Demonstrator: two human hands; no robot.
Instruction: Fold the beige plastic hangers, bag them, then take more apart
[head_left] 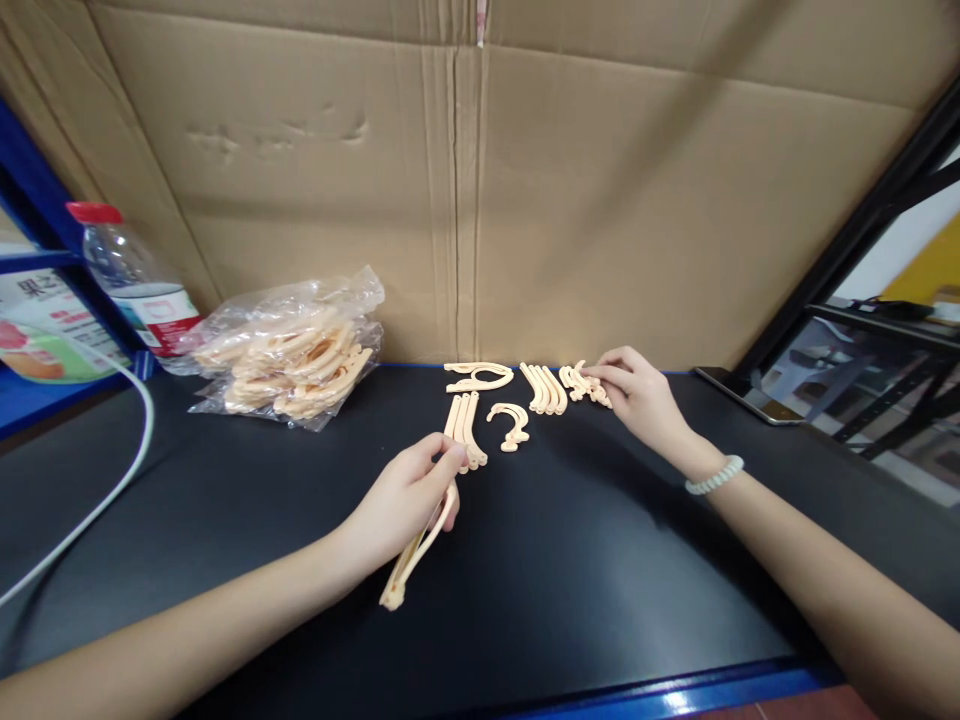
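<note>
My left hand [412, 490] is closed around a long beige plastic piece [417, 560] whose end points toward the front left. Just beyond its fingers lie several curved beige strips [465, 425]. My right hand [634, 395] has its fingertips together at a pile of small beige pieces [581, 383]; what they pinch, if anything, is too small to tell. Left of that pile is a row of curved strips [544, 388]. A looped beige frame [480, 378] lies at the back, and hook-shaped pieces [514, 425] lie in the middle.
A clear bag of beige parts [300, 350] sits at the back left, beside a red-capped bottle [150, 290]. A white cable [112, 500] curves over the black table [562, 600]. Cardboard [600, 200] stands behind. A flat dark device [750, 395] lies at the right.
</note>
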